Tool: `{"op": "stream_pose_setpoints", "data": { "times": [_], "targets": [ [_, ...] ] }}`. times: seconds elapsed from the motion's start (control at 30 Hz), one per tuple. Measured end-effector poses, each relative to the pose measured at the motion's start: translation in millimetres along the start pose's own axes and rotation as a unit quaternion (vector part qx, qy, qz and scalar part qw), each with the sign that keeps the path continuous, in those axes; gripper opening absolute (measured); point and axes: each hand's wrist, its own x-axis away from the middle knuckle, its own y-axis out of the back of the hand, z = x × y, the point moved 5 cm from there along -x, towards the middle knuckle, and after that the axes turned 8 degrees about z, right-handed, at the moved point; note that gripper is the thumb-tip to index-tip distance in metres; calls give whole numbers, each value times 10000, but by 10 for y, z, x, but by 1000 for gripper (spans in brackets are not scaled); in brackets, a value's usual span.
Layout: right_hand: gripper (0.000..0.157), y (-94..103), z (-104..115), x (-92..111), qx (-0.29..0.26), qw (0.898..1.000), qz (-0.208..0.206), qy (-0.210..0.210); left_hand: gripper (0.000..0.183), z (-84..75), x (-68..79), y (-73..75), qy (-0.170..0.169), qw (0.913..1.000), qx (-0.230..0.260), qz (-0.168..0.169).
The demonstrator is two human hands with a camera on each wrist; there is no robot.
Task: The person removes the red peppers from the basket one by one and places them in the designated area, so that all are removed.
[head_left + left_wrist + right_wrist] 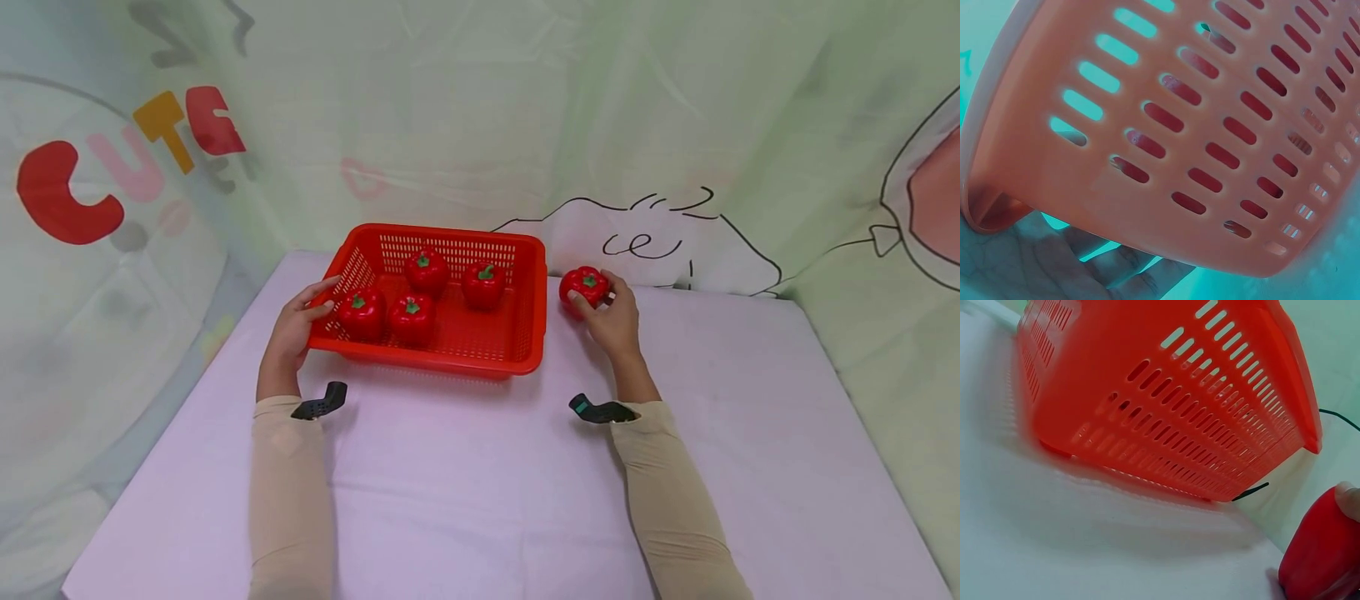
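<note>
While the left hand (292,327) holds the left end of the red basket (450,361), its grip closed on the rim, the right hand (617,325) has its own grip narrowed around a red bell pepper (586,283), just outside the basket by its far right corner. That pepper's green stem faces up, the thumb lies across its near side and the other fingers reach round to its right; whether it touches the counter (450,483) I cannot tell. Inside the basket stand four more peppers, all red with green stems: a first pepper (362,317) in the basket's near left corner, a second pepper (412,321) just beside it along the near wall, a third pepper (426,273) behind the second, towards the far wall, and a fourth pepper (482,287) to the right of the third, leaving the basket's right end bare. Slots pierce the basket's walls, and red shows through them in the left wrist view. On the near side of the basket, two beige sleeves (291,500) cross the white-covered counter, and beyond its far wall hangs a pale printed backdrop (465,108)
</note>
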Motion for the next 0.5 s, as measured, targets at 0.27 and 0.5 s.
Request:
{"op": "stream_pose_setpoints", "data": {
  "times": [0.27,0.5],
  "targets": [
    [86,23,16,15,-27,9998,129,-152,42,0,6,1,14,10000,-2,-9],
    [87,61,41,19,28,9997,172,-187,41,14,-10,4,16,10000,-25,-64]
  ]
}}
